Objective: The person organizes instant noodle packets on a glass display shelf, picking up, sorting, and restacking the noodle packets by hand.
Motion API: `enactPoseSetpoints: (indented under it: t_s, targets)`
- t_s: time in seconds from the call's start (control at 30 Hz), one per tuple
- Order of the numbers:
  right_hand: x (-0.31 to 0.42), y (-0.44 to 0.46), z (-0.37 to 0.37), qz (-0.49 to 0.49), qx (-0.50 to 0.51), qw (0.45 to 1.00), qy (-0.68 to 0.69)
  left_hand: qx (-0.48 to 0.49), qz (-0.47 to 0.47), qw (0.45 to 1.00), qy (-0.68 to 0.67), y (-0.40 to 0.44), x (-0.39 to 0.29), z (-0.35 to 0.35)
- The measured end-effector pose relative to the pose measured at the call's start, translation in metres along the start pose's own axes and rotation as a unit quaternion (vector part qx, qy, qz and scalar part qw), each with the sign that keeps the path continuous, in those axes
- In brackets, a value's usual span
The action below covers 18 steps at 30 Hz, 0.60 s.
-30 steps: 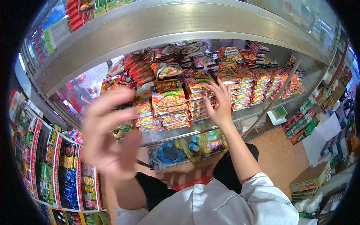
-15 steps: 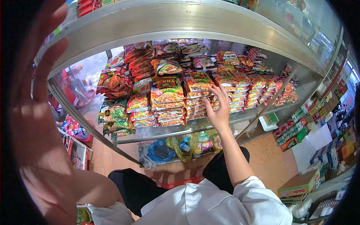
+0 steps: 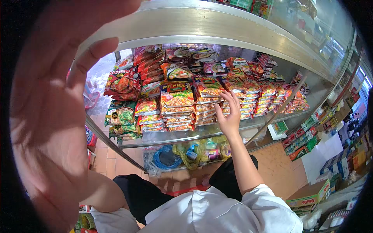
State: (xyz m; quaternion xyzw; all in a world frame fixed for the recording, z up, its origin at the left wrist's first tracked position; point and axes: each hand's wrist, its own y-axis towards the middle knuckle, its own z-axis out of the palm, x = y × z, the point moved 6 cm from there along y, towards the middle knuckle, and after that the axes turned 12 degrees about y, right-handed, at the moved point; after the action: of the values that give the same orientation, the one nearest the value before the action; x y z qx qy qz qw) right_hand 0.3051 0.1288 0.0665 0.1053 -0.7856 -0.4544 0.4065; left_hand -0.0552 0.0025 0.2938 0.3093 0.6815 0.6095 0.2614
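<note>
Raised close to the camera, my left hand (image 3: 50,128) fills the left side of the view, palm showing and fingers apart, with nothing in it. My right hand (image 3: 230,116) hovers by the stacked instant noodle packets (image 3: 208,88), thumb and fingers spread, holding nothing. I cannot tell whether its fingertips touch the packets. Left of it stands a stack of yellow-red noodle packets (image 3: 177,101). Further left are green noodle packets (image 3: 122,115) and red noodle packets (image 3: 122,82). More packets run off to the right.
A metal shelf beam (image 3: 217,23) crosses above the packets. Below the noodle shelf lie a blue coil (image 3: 166,156) and yellow plastic bags (image 3: 190,159). A slanted bar (image 3: 276,114) stands right of my arm. An open cardboard box (image 3: 309,196) sits at lower right.
My left hand has come further into view, moving right and covering more of the left side. My right hand stays almost in place, still spread. The view has shifted slightly.
</note>
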Motion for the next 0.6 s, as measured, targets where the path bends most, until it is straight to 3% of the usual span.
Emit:
enactPoseSetpoints:
  t_s: [0.37, 0.6]
  targets:
    - [-0.003, -0.003, -0.002, -0.006, -0.008, 1.000, 0.012, 0.034, 0.031, 0.999, -0.004, 0.007, -0.018, 0.002]
    - [-0.005, -0.007, -0.004, 0.004, -0.016, 1.000, 0.011, 0.138, 0.089, 0.986, -0.041, 0.008, -0.065, 0.041]
